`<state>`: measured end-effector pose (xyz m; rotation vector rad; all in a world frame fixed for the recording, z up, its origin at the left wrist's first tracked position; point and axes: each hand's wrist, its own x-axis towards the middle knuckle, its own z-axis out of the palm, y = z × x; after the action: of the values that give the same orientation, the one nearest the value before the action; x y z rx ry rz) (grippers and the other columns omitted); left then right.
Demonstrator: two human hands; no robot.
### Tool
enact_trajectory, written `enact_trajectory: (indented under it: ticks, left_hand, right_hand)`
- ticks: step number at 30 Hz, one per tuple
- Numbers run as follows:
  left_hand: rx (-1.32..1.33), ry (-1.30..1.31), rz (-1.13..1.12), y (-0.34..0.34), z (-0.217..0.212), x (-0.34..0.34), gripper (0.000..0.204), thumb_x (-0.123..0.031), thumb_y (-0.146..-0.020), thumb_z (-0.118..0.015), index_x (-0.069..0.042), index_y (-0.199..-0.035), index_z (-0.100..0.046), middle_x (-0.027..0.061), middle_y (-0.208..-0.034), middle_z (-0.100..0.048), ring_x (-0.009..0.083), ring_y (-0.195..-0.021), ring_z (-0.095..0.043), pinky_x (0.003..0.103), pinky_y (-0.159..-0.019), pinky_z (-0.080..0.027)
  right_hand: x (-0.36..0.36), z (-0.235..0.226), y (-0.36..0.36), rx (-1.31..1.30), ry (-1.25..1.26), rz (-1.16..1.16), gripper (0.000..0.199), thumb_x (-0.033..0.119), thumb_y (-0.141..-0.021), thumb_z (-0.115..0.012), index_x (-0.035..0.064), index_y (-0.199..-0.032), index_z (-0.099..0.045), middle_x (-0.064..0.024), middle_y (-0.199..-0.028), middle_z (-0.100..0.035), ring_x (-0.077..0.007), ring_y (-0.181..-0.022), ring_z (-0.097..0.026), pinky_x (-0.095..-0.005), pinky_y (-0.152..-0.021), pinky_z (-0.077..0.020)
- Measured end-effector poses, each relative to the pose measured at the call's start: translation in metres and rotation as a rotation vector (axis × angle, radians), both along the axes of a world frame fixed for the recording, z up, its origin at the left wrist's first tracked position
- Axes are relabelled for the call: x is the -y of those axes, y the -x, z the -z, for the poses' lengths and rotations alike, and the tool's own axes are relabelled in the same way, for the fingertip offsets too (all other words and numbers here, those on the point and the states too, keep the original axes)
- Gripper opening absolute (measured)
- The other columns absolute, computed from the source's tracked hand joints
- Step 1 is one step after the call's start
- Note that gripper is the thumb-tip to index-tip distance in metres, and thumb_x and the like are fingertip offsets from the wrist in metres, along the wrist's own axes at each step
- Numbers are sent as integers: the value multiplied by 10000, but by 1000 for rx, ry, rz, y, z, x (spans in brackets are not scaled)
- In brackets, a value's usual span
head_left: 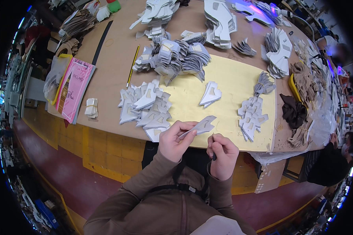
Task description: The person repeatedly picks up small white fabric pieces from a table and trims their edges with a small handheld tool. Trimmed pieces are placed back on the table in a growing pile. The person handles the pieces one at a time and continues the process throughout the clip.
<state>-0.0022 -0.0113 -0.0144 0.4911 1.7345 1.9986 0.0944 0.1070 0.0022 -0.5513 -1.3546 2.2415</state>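
Note:
My left hand [173, 141] pinches a small grey-and-white cut piece [204, 126] between thumb and fingers, above the yellow sheet [223, 117]. Beside it, my right hand [224, 153] is closed around a slim dark tool [214, 156]; most of the tool is hidden by the fingers, so its kind does not show. The right fingertips are close to the piece but apart from it. Just beyond my hands lies a short stack of similar pieces [210, 94]. A spread heap of pieces [145, 103] lies to the left, and another group [252, 115] to the right.
Grey bundles [178, 56] and white stacks [219, 23] sit farther back. A yellow pencil [133, 65], a pink notebook [75, 90] and a banded bundle of white slips [91, 107] lie left. Dark cloth [293, 111] and brown pieces are at right, near another person [329, 164].

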Motion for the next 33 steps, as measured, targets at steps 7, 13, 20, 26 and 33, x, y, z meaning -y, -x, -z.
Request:
enact_trajectory:
  ticks: [7, 13, 20, 26, 33]
  left_hand:
    - [-538, 293, 57, 12, 0, 6, 151, 22, -876, -645, 31, -1026, -651, 164, -1091, -706, 241, -944, -715, 312, -780, -584]
    - [-606, 262, 78, 19, 5, 13, 154, 19, -855, -666, 19, -1009, -660, 163, -1080, -708, 250, -920, -718, 307, -744, -578]
    - [-686, 374, -274, 60, -4, 51, 89, -22, -833, -697, 2, -904, -648, 127, -1084, -691, 274, -1056, -636, 374, -934, -477]
    - [-587, 403, -371, 89, 0, 78, 109, -41, -837, -714, 4, -914, -651, 120, -1093, -676, 249, -1050, -612, 362, -930, -457]
    - [-519, 421, -406, 89, 0, 78, 180, -71, -863, -708, -31, -1030, -655, 108, -1199, -632, 230, -1135, -575, 336, -960, -441]
  right_hand:
    - [1, -7, 13, 109, -1104, -157, 255, 13, -807, -724, 73, -1054, -743, -76, -820, -615, -179, -648, -599, -294, -563, -476]
    - [-11, -19, 7, 208, -1176, -381, 324, -12, -805, -711, 77, -1115, -725, -78, -773, -579, -176, -631, -584, -296, -566, -467]
    - [-17, -22, -2, 200, -1009, -277, 354, 4, -824, -714, 71, -1171, -700, -80, -801, -594, -181, -623, -573, -290, -565, -466]
    - [-24, -21, -9, 245, -915, -188, 327, -44, -830, -691, -1, -1154, -685, -110, -835, -626, -147, -639, -560, -262, -575, -452]
    - [-32, -5, -18, 298, -944, -168, 293, -38, -838, -676, -9, -1129, -696, -110, -865, -654, -189, -690, -601, -264, -634, -482]
